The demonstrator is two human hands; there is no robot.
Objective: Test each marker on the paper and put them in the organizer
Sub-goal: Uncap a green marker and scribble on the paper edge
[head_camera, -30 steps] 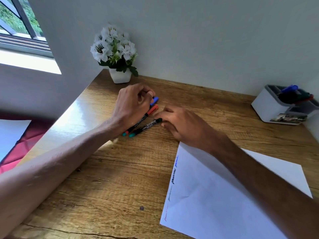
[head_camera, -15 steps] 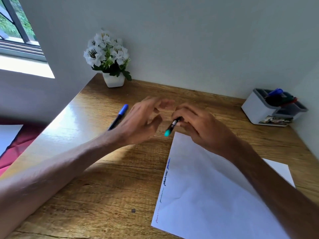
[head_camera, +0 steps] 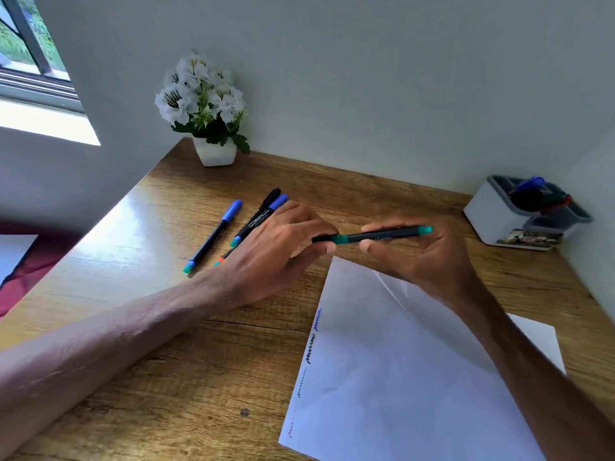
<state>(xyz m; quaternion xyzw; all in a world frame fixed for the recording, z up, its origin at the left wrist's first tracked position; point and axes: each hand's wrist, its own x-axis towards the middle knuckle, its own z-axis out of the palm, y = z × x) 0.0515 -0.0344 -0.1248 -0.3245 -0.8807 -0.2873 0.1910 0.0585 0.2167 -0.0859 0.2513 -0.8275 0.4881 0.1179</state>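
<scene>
I hold a green-capped black marker level above the paper's far corner. My right hand grips its barrel, and my left hand pinches its cap end. The white paper lies on the desk with several short scribbles along its left edge. On the desk to the left lie a blue marker, another blue-capped marker and a black one; an orange-tipped marker peeks from under my left hand. The white organizer at the far right holds several markers.
A white pot of white flowers stands at the desk's back left by the wall. The desk's left edge drops off toward a red surface. A window is at the upper left.
My right hand lifted the green marker off the desk and turned it level. My left hand left the marker cluster and took hold of its cap end.
</scene>
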